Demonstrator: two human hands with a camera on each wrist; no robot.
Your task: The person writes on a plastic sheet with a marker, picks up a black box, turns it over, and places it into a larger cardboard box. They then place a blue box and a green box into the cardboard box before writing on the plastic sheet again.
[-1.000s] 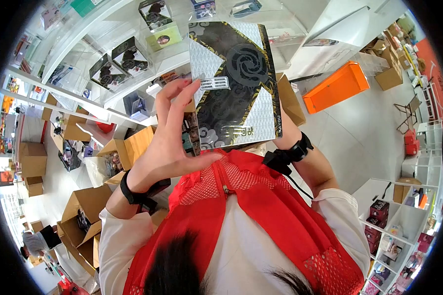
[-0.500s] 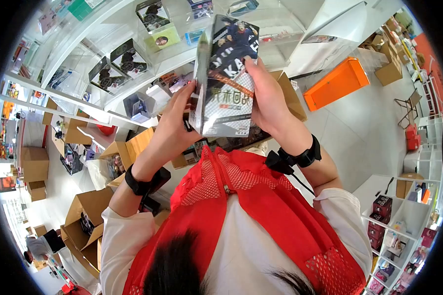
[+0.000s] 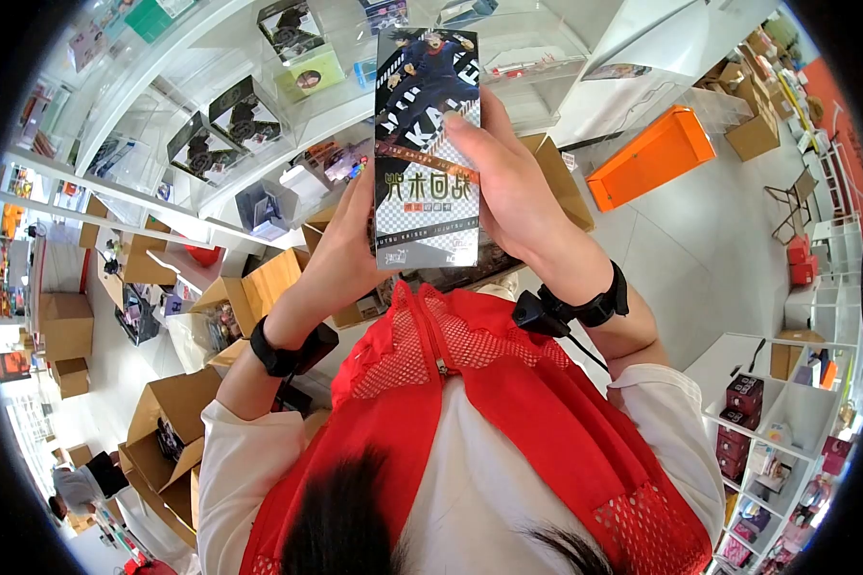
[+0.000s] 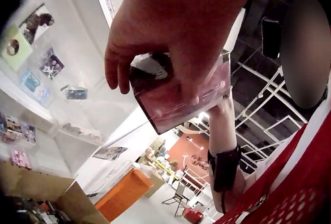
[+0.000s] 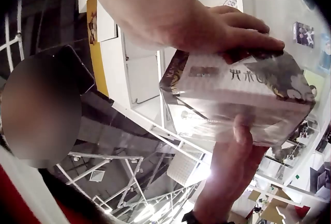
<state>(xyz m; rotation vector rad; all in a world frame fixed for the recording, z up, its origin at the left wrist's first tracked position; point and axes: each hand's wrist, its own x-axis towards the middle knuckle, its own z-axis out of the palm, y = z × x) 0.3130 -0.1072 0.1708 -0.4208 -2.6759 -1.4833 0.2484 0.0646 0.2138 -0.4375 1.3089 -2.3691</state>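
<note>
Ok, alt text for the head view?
A person's left grip and right grip hold a rectangular black-and-white printed box with dark-clothed figures on its facing side. Below is a red zip-front vest with mesh panels; an open brown cardboard carton sits at lower left.

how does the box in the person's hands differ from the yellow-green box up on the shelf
Colour: the held box has a black-and-white face with an orange band; the yellow-green box is mostly one shade.
Print: the held box shows large lettering; the yellow-green box shows a rounded picture.
Place: the left hand and right hand grip the held box; the yellow-green box sits shelved.
Both carry printed artwork.
</note>
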